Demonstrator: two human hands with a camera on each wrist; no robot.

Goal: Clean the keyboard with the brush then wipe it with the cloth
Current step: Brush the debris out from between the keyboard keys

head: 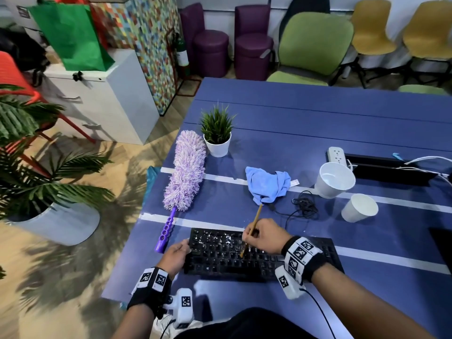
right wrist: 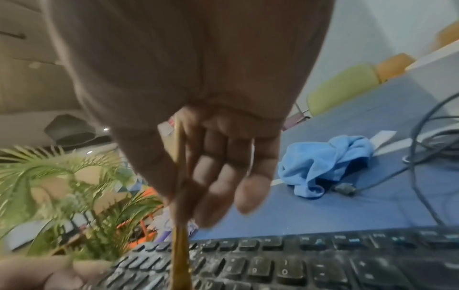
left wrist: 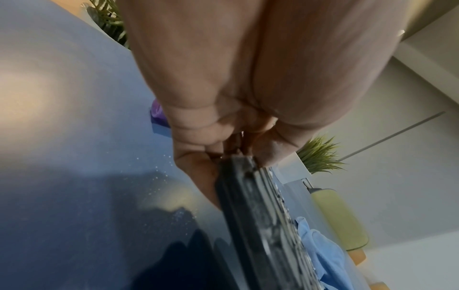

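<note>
Now right hand [head: 263, 237] tight around the thin brush [head: 253, 225] over the dusty keyboard [head: 220, 255]; left hand [head: 176, 256] pinching its left edge.

Blue table [head: 305, 113], keyboard [head: 220, 260], cloth [head: 266, 183], duster [head: 187, 167], cups [head: 358, 207]

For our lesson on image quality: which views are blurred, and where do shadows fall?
Head view: mostly sharp; plant shadows on the floor, straight table edges bow. Left wrist view: left hand soft, dark shadow on the table beside the keyboard. Right wrist view: right hand and brush blurred.
</note>
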